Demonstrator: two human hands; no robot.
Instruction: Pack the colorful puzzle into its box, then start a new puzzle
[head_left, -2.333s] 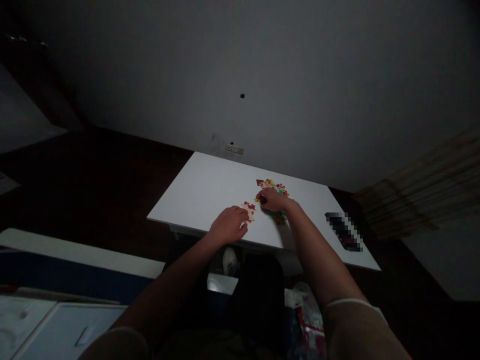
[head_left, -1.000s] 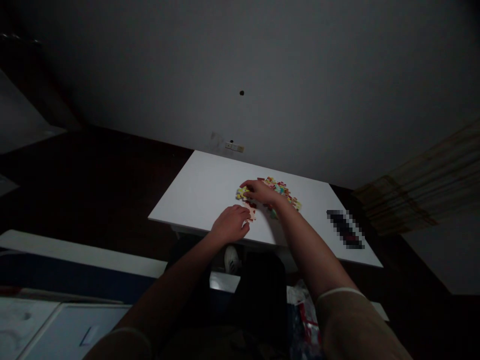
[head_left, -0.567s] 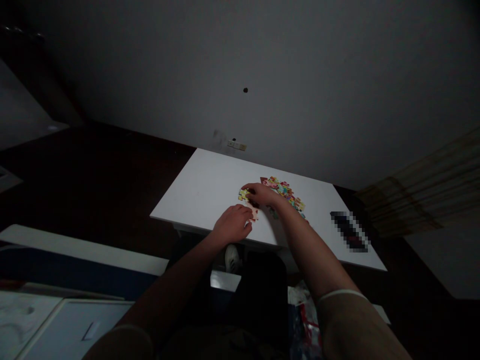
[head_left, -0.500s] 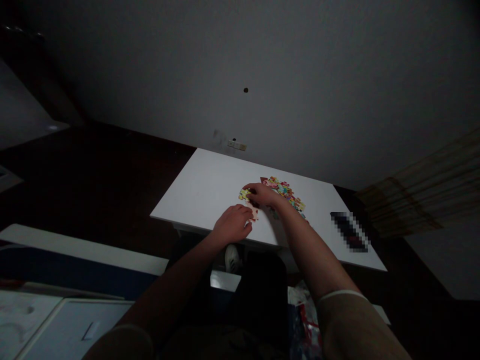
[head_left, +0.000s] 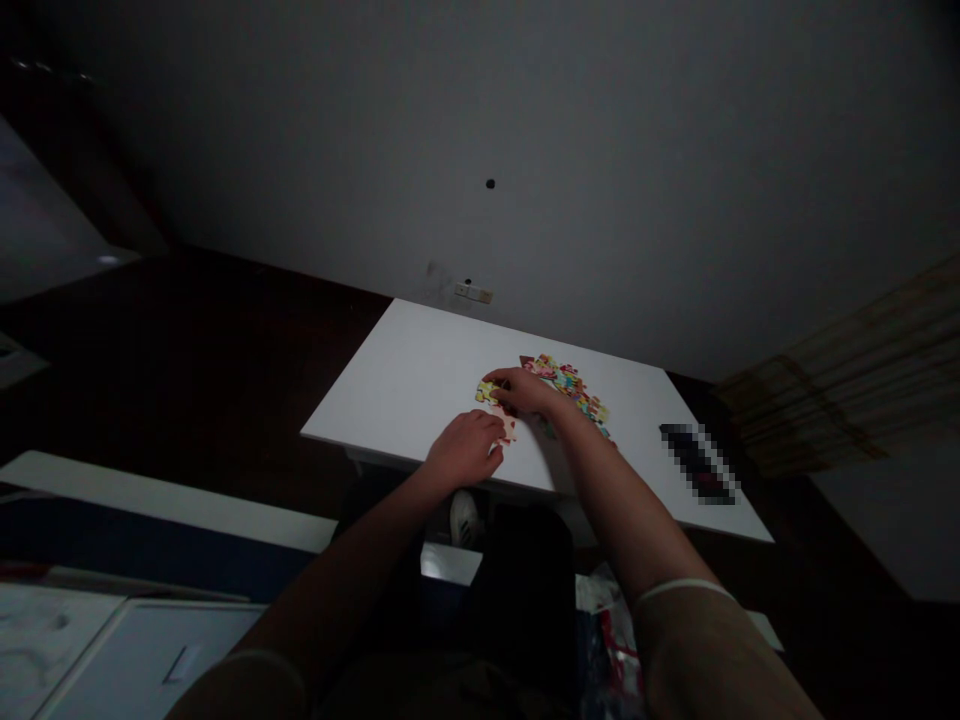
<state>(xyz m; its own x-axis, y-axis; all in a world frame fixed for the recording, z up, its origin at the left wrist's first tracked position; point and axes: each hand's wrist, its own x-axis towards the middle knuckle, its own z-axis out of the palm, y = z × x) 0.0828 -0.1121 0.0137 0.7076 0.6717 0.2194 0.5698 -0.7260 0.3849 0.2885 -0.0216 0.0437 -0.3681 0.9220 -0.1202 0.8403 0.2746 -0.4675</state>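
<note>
A small white table (head_left: 405, 370) stands below me in a dim room. On it lies a heap of colourful jigsaw pieces (head_left: 574, 385). My right hand (head_left: 525, 392) reaches left of the heap, its fingers pinched on a yellow puzzle piece (head_left: 486, 391) that rests on the table. My left hand (head_left: 465, 448) lies near the front edge, fingers curled down on a small joined cluster of red and cream pieces (head_left: 507, 426). The two hands sit close together.
A dark blurred-out flat object (head_left: 697, 462) lies near the table's right end. A wall socket (head_left: 471, 292) sits behind the table. A white shoe (head_left: 465, 518) and a bag (head_left: 611, 620) are under the table. White furniture (head_left: 112, 650) stands at lower left.
My right hand went from the near side of the heap leftward to the yellow piece and has held there for the last second. My left hand has stayed on the cluster.
</note>
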